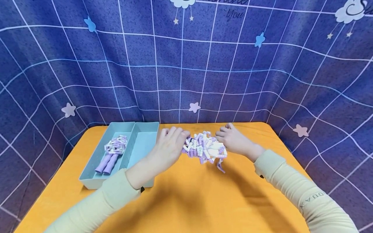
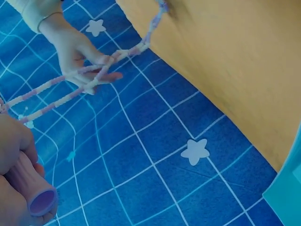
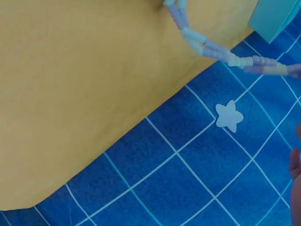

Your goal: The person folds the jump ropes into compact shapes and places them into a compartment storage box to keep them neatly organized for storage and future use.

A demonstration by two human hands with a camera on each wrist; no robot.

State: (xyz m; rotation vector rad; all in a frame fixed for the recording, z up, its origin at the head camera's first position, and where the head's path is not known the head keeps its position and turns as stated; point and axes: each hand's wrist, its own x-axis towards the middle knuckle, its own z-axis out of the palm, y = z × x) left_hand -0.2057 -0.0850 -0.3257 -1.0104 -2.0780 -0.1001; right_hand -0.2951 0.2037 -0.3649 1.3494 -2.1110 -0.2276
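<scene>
A beaded jump rope [image 1: 205,147] in white and lilac hangs in a gathered bundle above the table, between both hands. My left hand [image 1: 172,145] grips its lilac handle, whose hollow end [image 2: 43,201] points out of the fist in the left wrist view. Two beaded strands run from there to my right hand [image 1: 233,139], which pinches them between thumb and fingers in the left wrist view. Beyond those fingers a doubled length of beads [image 3: 221,52] trails down toward the table. Only a fingertip of the right hand shows at the right wrist view's edge.
A light blue two-compartment box [image 1: 84,181] stands on the left of the orange-covered table [image 1: 233,207]. Its left compartment holds another bundled beaded jump rope [image 1: 116,145] with two lilac handles. A dark blue grid-patterned curtain [image 1: 180,74] with stars hangs behind and along the sides.
</scene>
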